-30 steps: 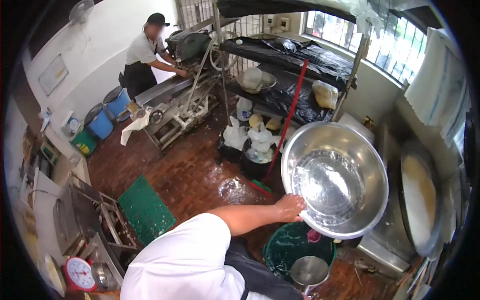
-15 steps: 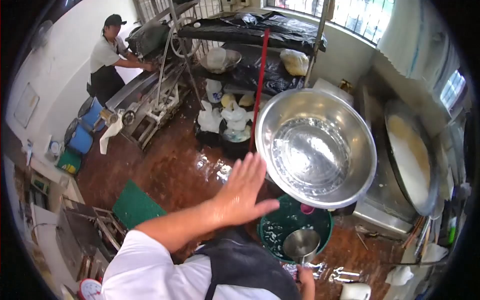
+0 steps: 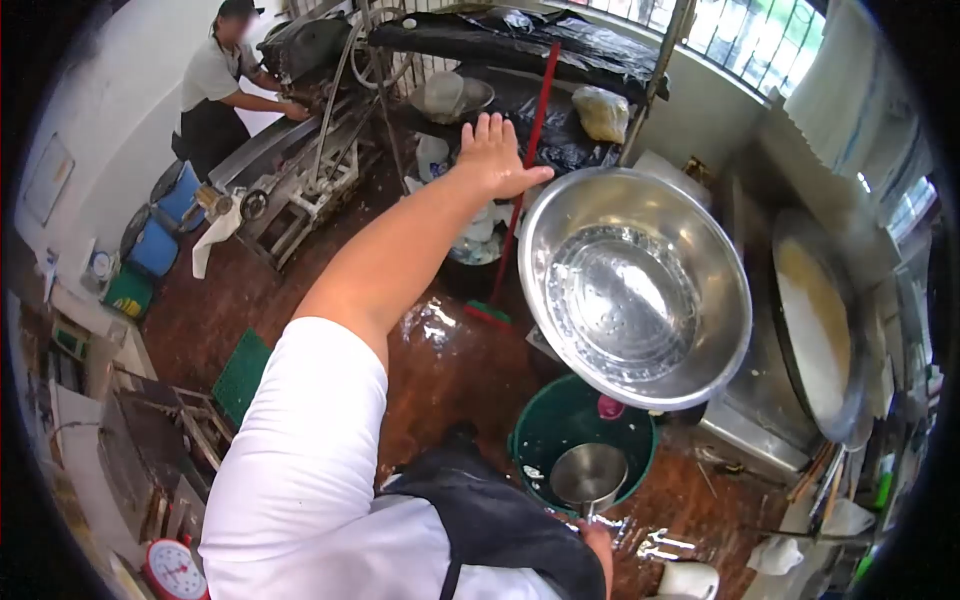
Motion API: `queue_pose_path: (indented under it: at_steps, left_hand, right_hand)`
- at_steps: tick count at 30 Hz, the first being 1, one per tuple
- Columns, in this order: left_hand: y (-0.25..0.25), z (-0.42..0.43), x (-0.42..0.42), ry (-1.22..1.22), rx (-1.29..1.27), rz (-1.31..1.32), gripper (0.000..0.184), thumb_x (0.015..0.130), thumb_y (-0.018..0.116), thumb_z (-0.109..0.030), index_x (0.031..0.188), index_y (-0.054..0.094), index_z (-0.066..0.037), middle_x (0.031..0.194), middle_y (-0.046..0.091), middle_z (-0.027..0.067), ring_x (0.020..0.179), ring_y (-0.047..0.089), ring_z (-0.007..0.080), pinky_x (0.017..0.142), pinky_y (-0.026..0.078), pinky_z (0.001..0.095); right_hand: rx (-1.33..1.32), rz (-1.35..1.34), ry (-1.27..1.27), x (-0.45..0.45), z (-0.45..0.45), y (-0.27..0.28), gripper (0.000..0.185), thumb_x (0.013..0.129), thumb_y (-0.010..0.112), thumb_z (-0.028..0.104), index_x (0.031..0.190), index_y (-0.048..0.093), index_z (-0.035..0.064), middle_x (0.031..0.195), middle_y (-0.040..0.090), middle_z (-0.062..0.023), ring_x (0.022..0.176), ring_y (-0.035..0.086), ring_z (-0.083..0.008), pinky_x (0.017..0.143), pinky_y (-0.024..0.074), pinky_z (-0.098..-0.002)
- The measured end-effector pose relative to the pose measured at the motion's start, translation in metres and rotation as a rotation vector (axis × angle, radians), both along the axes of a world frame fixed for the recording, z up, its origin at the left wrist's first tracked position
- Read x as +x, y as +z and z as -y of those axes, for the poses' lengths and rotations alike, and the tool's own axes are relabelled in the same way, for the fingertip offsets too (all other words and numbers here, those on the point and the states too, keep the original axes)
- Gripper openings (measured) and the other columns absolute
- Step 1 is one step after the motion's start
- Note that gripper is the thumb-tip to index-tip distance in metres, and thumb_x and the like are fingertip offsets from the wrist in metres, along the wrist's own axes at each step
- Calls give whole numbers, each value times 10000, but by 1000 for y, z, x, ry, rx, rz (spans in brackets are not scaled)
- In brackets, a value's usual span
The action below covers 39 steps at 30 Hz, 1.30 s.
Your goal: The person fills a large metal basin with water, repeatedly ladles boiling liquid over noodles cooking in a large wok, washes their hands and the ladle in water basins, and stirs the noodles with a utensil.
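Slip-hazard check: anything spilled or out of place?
Yes: the floor shines in patches near the red-handled broom and beside the green tub; probably spilled water, odd because the surrounding floor looks duller.

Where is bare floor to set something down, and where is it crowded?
Bare floor shows between the left arm, the broom and the green tub, shiny in places; another patch lies between the mat and the machine. It is crowded below the shelf, with bags, and at the tub, where the right hand holds the pan.
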State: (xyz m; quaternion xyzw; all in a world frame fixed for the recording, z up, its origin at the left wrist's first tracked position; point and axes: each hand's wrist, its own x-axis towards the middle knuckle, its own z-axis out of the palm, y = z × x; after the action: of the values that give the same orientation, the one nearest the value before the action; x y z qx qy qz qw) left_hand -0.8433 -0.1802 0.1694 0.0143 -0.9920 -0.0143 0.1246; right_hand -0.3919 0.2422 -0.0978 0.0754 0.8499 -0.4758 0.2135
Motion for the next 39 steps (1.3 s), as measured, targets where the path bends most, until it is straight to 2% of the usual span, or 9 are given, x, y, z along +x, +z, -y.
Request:
queue_pose_path:
  at_steps: [8, 16, 17, 18, 19, 28, 33, 38, 39]
  left_hand:
    - [-56, -10, 58, -137, -16, 78, 972, 778, 371, -687, 1351, 188, 76, 1422, 166, 256, 1336, 122, 372, 1072, 104, 482]
    - [-188, 18, 206, -125, -182, 781, 925, 735, 575, -547, 1361, 218, 33, 1440, 145, 224, 1348, 80, 362, 1070, 76, 513]
    - [-194, 19, 223, -128, -160, 821, 909, 741, 581, -523, 1364, 215, 27, 1441, 141, 224, 1349, 78, 361, 1069, 74, 519]
    - [-195, 19, 236, -133, -134, 866, 894, 746, 588, -500, 1367, 211, 22, 1442, 137, 224, 1350, 77, 359, 1067, 71, 525]
    - [-191, 16, 245, -148, -84, 814, 890, 747, 589, -494, 1368, 209, 18, 1442, 134, 226, 1348, 80, 366, 1065, 70, 532]
    - [-47, -26, 241, -290, 147, 81, 851, 740, 602, -475, 1342, 258, 18, 1407, 172, 272, 1320, 126, 424, 1033, 139, 572]
    - [-34, -8, 202, -231, 67, -80, 817, 751, 607, -458, 1331, 285, 20, 1391, 222, 263, 1296, 211, 408, 1036, 178, 540]
    - [-71, -35, 225, -519, 120, 692, 740, 780, 561, -460, 1303, 349, 19, 1319, 374, 234, 1248, 329, 354, 1018, 270, 463]
    - [-81, -43, 234, -575, 38, 800, 733, 782, 557, -462, 1301, 356, 16, 1323, 375, 230, 1251, 328, 355, 1018, 277, 448]
  right_hand:
    - [78, 232, -29, -2, 1, 14, 203, 838, 516, 246, 856, 597, 60, 701, 580, -179, 628, 580, -270, 554, 441, -391]
    - [-38, 594, -435, 19, -53, -144, 377, 891, 402, 335, 669, 542, 65, 485, 434, -29, 364, 401, -143, 314, 282, -288]
    - [106, 402, -154, 18, -52, -130, 414, 875, 448, 370, 590, 495, 73, 477, 418, -35, 353, 381, -138, 314, 284, -299]
    - [-189, 661, -515, 13, -58, -133, 412, 845, 515, 412, 631, 525, 61, 492, 435, -46, 361, 398, -147, 320, 312, -316]
    - [-193, 685, -549, 7, -58, -119, 397, 841, 514, 396, 634, 528, 58, 493, 439, -50, 363, 404, -153, 324, 318, -319]
    - [-180, 673, -530, -26, -48, -68, 261, 802, 506, 248, 661, 548, 32, 495, 473, -87, 383, 459, -209, 361, 375, -343]
    - [-196, 703, -537, -25, -39, -76, 190, 780, 502, 166, 677, 559, 17, 496, 492, -107, 395, 489, -239, 381, 407, -356]
    - [-146, 705, -481, -39, 1, -69, 127, 759, 498, 83, 692, 570, 3, 497, 511, -127, 406, 520, -270, 401, 438, -369]
    - [39, 679, -357, -43, 9, -56, 140, 747, 534, 101, 733, 588, -27, 591, 554, -146, 529, 562, -265, 467, 459, -379]
